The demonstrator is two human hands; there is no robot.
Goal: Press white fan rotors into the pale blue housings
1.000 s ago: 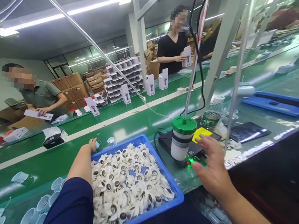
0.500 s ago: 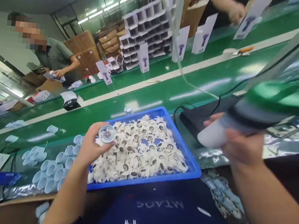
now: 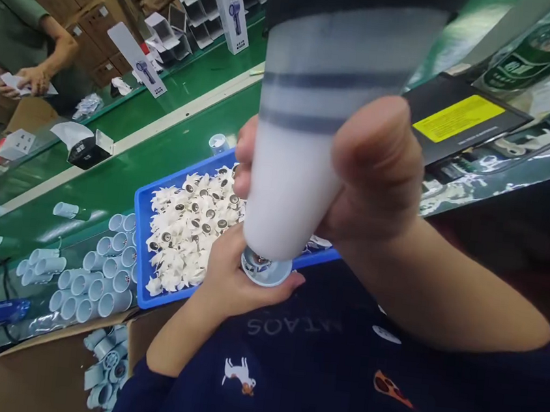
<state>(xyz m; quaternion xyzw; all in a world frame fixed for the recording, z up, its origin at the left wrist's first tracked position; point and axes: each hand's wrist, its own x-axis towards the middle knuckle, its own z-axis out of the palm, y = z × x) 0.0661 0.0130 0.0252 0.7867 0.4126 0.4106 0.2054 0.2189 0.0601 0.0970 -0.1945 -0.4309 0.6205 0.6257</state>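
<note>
My left hand (image 3: 232, 280) is wrapped round a light blue cup-like part (image 3: 268, 272), its open end facing up. Close to the camera, my right hand (image 3: 377, 171) grips a large translucent white bottle (image 3: 300, 156) with a dark upper section. The bottle's lower end overlaps the cup's opening in view; whether they touch I cannot tell. Behind my left hand lies a blue tray (image 3: 140, 231) heaped with white finned parts (image 3: 189, 223) with dark round centres. My right hand and the bottle hide the tray's right side.
Light blue cups (image 3: 94, 285) stand in groups left of the tray. Below them, a cardboard box (image 3: 36, 371) holds more blue parts. A black box with a yellow label (image 3: 458, 118) lies at right. A co-worker (image 3: 22, 35) handles something white across the green bench (image 3: 190, 118).
My right hand has brought the bottle left, close to the camera and over the cup. The cup in my left hand now sits lower and right in view. The camera view has shifted.
</note>
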